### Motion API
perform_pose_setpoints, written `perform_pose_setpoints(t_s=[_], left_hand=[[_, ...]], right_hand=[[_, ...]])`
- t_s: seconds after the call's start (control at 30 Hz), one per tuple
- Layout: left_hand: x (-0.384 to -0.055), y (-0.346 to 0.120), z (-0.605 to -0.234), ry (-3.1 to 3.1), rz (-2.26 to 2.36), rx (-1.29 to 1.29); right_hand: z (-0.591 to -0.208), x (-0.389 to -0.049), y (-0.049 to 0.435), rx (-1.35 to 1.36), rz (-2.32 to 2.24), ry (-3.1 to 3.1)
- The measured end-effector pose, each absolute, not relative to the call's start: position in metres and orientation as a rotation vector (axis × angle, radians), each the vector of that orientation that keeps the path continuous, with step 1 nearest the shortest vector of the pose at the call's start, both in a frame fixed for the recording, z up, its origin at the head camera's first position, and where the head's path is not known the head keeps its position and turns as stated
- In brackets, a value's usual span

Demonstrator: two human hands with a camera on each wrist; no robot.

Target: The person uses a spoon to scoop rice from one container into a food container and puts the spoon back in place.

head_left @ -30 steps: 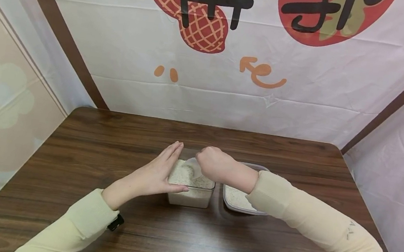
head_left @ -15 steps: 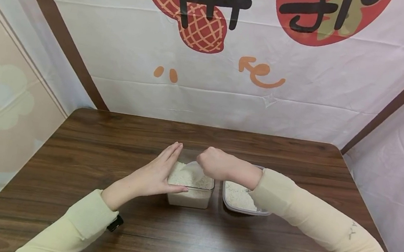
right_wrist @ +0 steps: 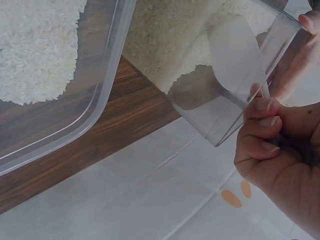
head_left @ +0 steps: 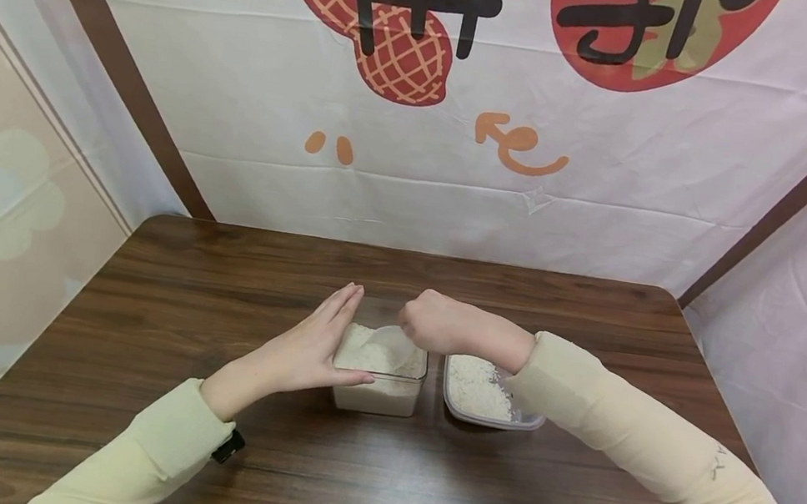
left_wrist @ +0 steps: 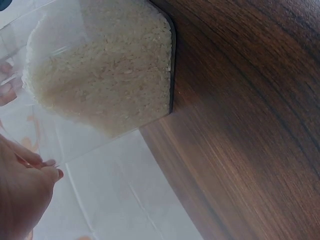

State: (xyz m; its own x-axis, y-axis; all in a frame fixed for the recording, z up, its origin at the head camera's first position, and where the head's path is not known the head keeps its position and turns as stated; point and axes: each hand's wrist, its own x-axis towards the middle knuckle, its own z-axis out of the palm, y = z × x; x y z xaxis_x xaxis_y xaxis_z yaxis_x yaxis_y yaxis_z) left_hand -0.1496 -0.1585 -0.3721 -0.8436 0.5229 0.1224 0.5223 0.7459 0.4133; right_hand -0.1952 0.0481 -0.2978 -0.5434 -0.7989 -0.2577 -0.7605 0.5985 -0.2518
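A clear square container (head_left: 376, 396) of white rice (left_wrist: 115, 75) stands in the middle of the table. My left hand (head_left: 308, 350) holds its left side in the head view, thumb over the near rim and fingers along the far left edge. My right hand (head_left: 440, 324) is above the container's right side. In the right wrist view its curled fingers pinch the handle of a translucent white scoop (right_wrist: 235, 55), whose bowl is tilted inside the container against the rice. How much rice the scoop carries, I cannot tell.
A shallow clear plastic tub (head_left: 481, 420) with loose rice (head_left: 473, 387) stands just right of the container, partly under the right forearm. Both sit on a dark wood table (head_left: 231, 298). A printed white cloth (head_left: 409, 202) hangs behind the table's far edge.
My right hand has shifted slightly to the right, and the scoop with it; more of the scoop's bowl shows. More of the tub's rice is uncovered. My left hand has stayed put.
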Motion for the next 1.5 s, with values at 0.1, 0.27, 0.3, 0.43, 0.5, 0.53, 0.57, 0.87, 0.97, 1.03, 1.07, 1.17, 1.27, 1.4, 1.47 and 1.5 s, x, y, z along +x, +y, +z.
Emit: perform_pose_setpoints(t_s=[0.1, 0.27, 0.3, 0.43, 0.5, 0.53, 0.57, 0.87, 0.97, 1.03, 1.07, 1.17, 1.27, 1.4, 1.47, 1.5], left_hand=[[-0.150, -0.158, -0.372, 2.930, 0.692, 0.871], [-0.150, -0.159, -0.372, 2.925, 0.698, 0.855], [-0.150, -0.159, -0.372, 2.925, 0.704, 0.853], [-0.150, -0.158, -0.373, 2.919, 0.717, 0.867], [-0.150, -0.157, -0.373, 2.918, 0.724, 0.874], [-0.150, -0.157, -0.373, 2.917, 0.725, 0.877], [-0.150, -0.157, -0.373, 2.917, 0.724, 0.878], [-0.150, -0.158, -0.373, 2.929, 0.721, 0.886], [-0.149, -0.158, -0.374, 2.928, 0.718, 0.884], [-0.149, -0.158, -0.374, 2.926, 0.719, 0.882], [-0.149, -0.158, -0.373, 2.926, 0.719, 0.882], [-0.149, -0.158, -0.373, 2.920, 0.721, 0.889], [-0.149, -0.157, -0.373, 2.922, 0.718, 0.896], [-0.149, -0.157, -0.373, 2.928, 0.717, 0.890], [-0.148, -0.158, -0.373, 2.929, 0.713, 0.884], [-0.148, -0.157, -0.373, 2.928, 0.713, 0.885]], right_hand=[[-0.297, -0.196, 0.047, -1.232, -0.154, 2.476], [-0.300, -0.196, 0.042, -1.247, -0.137, 2.459], [-0.301, -0.195, 0.041, -1.263, -0.119, 2.460], [-0.306, -0.192, 0.034, -1.301, 0.009, 2.483], [-0.307, -0.190, 0.030, -1.300, 0.053, 2.497], [-0.308, -0.190, 0.029, -1.291, 0.075, 2.502], [-0.308, -0.189, 0.027, -1.268, 0.078, 2.511], [-0.314, -0.184, 0.024, -1.124, -0.008, 2.583], [-0.317, -0.184, 0.026, -1.109, -0.067, 2.589], [-0.318, -0.185, 0.028, -1.116, -0.103, 2.578], [-0.317, -0.185, 0.028, -1.119, -0.121, 2.568], [-0.316, -0.187, 0.030, -1.138, -0.155, 2.539], [-0.315, -0.188, 0.033, -1.164, -0.185, 2.521], [-0.311, -0.190, 0.035, -1.176, -0.250, 2.492], [-0.309, -0.190, 0.037, -1.167, -0.287, 2.476], [-0.308, -0.190, 0.038, -1.159, -0.306, 2.468]])
